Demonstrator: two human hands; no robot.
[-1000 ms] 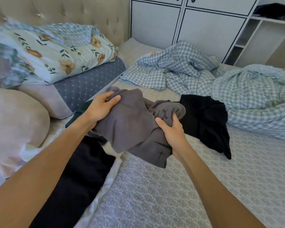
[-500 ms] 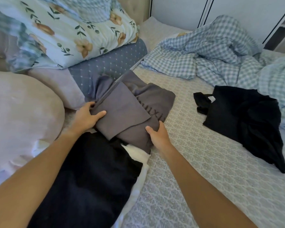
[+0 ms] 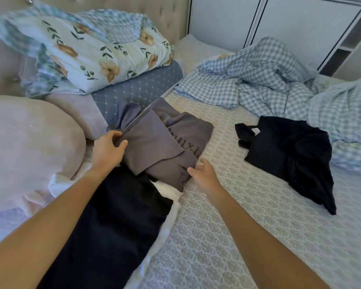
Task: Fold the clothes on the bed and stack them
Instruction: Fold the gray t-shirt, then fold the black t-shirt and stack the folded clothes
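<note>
The bed with its pale patterned sheet (image 3: 227, 236) carried a crumpled blue-and-white checked duvet (image 3: 279, 80) along its far side. A floral pillow (image 3: 88, 51) lay on a blue dotted pillow (image 3: 142, 88) near the headboard. A loose black garment (image 3: 290, 157) lay apart to the right. The folded grey printed garment (image 3: 167, 151) sat on a stack with dark cloth (image 3: 113, 226) beneath. The left hand (image 3: 106, 151) pinched its left edge; the right hand (image 3: 204, 176) hovered released beside its near corner.

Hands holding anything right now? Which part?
Left hand grips the folded grey shirt at its left edge; right hand is open beside it, holding nothing.
</note>
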